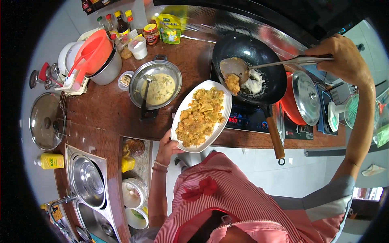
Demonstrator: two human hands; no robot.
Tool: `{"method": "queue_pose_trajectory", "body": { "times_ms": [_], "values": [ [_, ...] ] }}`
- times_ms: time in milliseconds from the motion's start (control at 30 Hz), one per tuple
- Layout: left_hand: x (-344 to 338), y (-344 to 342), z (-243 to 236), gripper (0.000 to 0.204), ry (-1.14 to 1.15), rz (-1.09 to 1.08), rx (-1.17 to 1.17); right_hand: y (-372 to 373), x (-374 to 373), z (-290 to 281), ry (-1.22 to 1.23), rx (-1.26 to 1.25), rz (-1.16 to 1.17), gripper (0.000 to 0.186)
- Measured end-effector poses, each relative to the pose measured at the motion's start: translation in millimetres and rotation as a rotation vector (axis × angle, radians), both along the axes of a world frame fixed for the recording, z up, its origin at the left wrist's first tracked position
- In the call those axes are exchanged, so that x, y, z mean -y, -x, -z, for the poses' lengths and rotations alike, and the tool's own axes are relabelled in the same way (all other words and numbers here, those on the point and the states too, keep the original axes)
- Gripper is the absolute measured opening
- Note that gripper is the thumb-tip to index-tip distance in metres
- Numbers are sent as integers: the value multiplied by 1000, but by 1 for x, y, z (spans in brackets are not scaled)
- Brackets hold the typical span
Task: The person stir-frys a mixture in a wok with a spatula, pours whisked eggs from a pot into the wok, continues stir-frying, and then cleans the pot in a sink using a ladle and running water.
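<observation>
My left hand (165, 148) grips the lower-left edge of a white oval plate (223, 119), which is heaped with golden, lumpy fried food (198, 119). My right hand (340, 58) is closed around the long handle of a metal spatula (289, 61). The spatula's head holds a golden lump (232, 83) in a black wok (273, 60), close to the plate's upper right. A white, soft mass (256, 81) lies in the wok. The wok sits on a black induction cooker (247, 123), its wooden handle pointing toward me.
A steel pot (156, 101) with pale mixture and a ladle stands left of the plate. Behind are bottles and jars (151, 35); far left are stacked bowls (87, 56), a lid (48, 117) and a sink (87, 182). A red pot with lid (302, 97) stands right of the wok.
</observation>
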State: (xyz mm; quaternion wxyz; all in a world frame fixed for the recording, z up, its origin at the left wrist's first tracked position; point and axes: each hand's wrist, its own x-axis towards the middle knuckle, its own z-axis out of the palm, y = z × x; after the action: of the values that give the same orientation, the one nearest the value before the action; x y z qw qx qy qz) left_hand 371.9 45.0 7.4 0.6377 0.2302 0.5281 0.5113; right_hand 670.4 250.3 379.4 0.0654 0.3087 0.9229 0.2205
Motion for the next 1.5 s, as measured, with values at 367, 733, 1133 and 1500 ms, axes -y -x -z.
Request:
{"method": "queue_pose_trajectory", "body": {
  "times_ms": [367, 733, 1133, 1500],
  "values": [
    [22, -2, 9, 57, -20, -33, 20, 2, 26, -2, 107, -45, 147, 34],
    [58, 12, -10, 57, -29, -136, -46, -1, 32, 58, 390, -298, 207, 34],
    [63, 6, -8, 58, -28, -195, -13, -21, 35, 89, 493, -411, 205, 33],
    [77, 11, -23, 57, -36, -310, -58, -126, -16, 111, 594, -793, 557, 32]
  ]
}}
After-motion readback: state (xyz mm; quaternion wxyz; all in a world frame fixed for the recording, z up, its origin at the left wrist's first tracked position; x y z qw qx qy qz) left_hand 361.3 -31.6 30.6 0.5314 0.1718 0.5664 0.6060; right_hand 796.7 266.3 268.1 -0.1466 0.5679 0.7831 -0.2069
